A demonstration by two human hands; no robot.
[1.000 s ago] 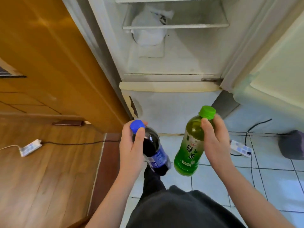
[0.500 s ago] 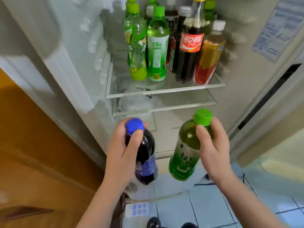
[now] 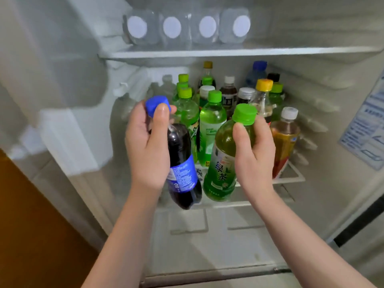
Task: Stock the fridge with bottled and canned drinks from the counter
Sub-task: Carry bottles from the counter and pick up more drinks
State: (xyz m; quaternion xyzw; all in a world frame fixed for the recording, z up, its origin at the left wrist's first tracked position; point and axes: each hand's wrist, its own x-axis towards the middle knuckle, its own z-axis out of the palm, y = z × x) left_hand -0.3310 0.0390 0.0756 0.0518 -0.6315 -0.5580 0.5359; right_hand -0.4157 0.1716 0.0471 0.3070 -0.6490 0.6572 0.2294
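Drinks at the fridge: a cola bottle (image 3: 182, 163) and a green tea bottle (image 3: 222, 163) are being held side by side before the open fridge (image 3: 207, 246). The cola bottle is being gripped at its neck by the left hand (image 3: 147, 150), fingers wrapped behind and thumb pressed on the front just under the blue cap (image 3: 156, 104). Below that grip, dark drink and a blue label are being shown, the base tilting toward the other bottle. The green tea bottle is being gripped at its shoulder by the right hand (image 3: 255, 150), thumb laid across the front just beneath the green cap (image 3: 244, 113). Below this grip, a green label with large characters is being displayed. The two bases are being held close together; whether they touch cannot be told.

Beyond both grips, a crowd of standing bottles (image 3: 211, 125) is being carried by the middle shelf (image 3: 291, 177), most capped in green, others in white, yellow, blue or black. Just right of the right hand, an amber bottle (image 3: 284, 138) with a white cap is being kept at the shelf's front. Above the grips, four clear containers (image 3: 172, 28) with round white ends are being stored on the upper shelf (image 3: 228, 52). Well right of the right hand, a printed sticker (image 3: 365, 129) is being displayed on the fridge wall.
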